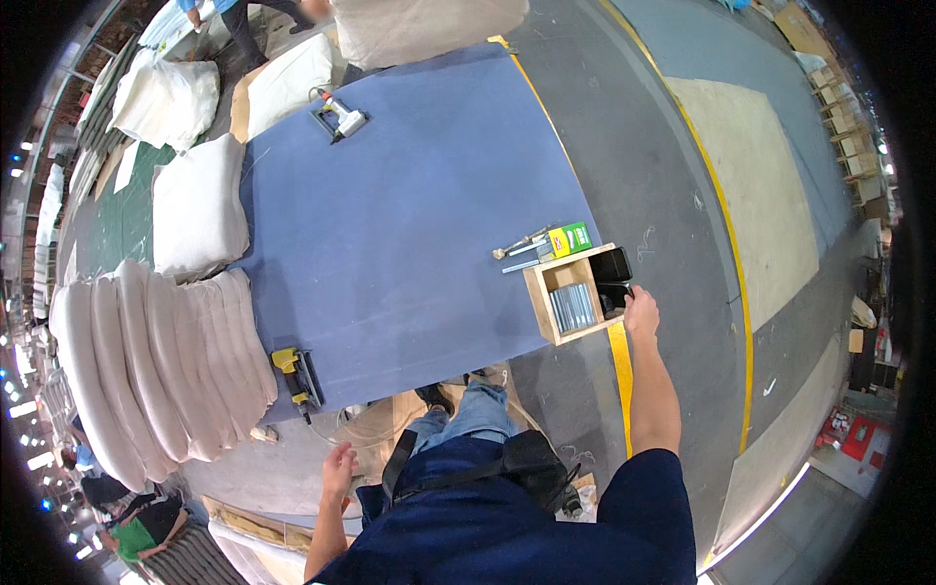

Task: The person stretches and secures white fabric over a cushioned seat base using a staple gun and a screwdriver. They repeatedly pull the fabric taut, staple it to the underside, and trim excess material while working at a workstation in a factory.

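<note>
My right hand [641,314] is at the right end of a small wooden box [535,304], fingers closed at a dark flat object [612,292]; what they hold is partly hidden. Strips of metal staples [572,307] fill the box's left compartment, and a black case [611,264] lies at its far right corner. Below the table's front edge hangs my left hand [339,468], holding nothing, its fingers apart. Against the box's far side lies a green and yellow carton [569,240], with loose staple strips [529,261] beside it.
The box stands on the right front corner of a blue-covered table [409,224]. A yellow and black staple gun [295,380] lies at the front left, a silver one [341,117] at the far left. White cushions [156,366] are stacked left. Another person [244,24] stands beyond the far left.
</note>
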The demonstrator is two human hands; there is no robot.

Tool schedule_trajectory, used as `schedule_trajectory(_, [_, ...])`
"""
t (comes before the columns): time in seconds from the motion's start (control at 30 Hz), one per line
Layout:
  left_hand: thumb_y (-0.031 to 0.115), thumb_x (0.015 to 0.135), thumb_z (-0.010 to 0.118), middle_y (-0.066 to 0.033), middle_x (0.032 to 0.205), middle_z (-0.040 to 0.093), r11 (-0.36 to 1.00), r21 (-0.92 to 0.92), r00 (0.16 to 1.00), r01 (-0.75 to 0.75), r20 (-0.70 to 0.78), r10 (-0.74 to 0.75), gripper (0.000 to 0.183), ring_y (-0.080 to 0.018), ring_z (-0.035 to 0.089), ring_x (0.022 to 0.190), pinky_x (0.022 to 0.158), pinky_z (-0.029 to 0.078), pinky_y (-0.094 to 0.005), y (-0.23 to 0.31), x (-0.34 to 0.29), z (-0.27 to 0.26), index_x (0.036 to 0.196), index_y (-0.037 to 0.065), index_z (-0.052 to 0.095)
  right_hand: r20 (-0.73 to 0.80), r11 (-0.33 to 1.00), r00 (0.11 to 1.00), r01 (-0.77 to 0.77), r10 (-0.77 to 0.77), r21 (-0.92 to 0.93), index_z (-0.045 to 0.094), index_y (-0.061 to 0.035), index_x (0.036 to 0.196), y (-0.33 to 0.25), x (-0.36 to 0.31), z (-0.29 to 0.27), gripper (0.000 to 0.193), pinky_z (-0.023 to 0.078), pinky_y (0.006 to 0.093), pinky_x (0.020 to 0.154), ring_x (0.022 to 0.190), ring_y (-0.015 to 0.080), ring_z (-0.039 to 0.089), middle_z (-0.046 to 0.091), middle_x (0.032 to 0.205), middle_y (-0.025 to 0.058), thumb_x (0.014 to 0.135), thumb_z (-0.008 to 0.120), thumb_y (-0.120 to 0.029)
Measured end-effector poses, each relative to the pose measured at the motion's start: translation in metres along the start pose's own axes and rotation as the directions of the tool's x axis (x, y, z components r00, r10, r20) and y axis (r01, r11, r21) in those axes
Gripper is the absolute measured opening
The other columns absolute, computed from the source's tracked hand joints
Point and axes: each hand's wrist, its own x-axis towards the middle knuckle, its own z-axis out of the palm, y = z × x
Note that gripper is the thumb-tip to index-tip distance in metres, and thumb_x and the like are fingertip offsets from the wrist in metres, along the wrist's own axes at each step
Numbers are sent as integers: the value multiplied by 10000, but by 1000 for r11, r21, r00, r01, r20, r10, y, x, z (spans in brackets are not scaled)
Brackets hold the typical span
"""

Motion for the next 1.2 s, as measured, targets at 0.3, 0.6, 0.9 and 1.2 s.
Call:
schedule_trajectory(0.3, [201, 1034, 527, -81, 1165, 735, 1000, 7, 999, -28, 41, 28, 425, -147, 715, 879, 735, 536, -284, 4, 23, 11, 1426, 47, 581, -25, 999, 999, 19, -20, -38, 633, -104, 1206, -17, -4, -115, 274, 536, 541, 900, 1093, 433, 655, 674, 1186, 154, 975, 651, -251])
schedule_trajectory(0.6, [210, 1031, 536, -90, 1132, 736, 999, -1, 998, -41, 56, 41, 418, -148, 707, 849, 728, 538, -285, 1, 30, 21, 1400, 25, 599, 1, 1000, 1000, 3, -3, 19, 657, -45, 1140, 12, -15, -81, 255, 531, 533, 890, 1077, 439, 651, 702, 1098, 209, 958, 657, -223])
schedule_trajectory(0.9, [217, 1038, 549, -104, 1129, 726, 1000, -8, 1000, -11, 14, 11, 416, -145, 691, 875, 734, 535, -272, 10, 14, 5, 1389, 1, 599, 182, 996, 980, -83, 78, 17, 685, -47, 1139, -17, 2, -29, 261, 525, 545, 926, 1108, 463, 653, 718, 1117, 236, 962, 662, -238])
schedule_trajectory(1.2, [200, 1057, 541, -114, 1132, 712, 999, -37, 1000, 9, 7, -9, 412, -147, 670, 916, 791, 541, -272, 15, -10, 5, 1405, -17, 579, 133, 998, 990, -44, 50, -51, 611, -69, 1336, 7, 18, 7, 418, 521, 540, 983, 1170, 459, 632, 686, 1223, 243, 963, 648, -255])
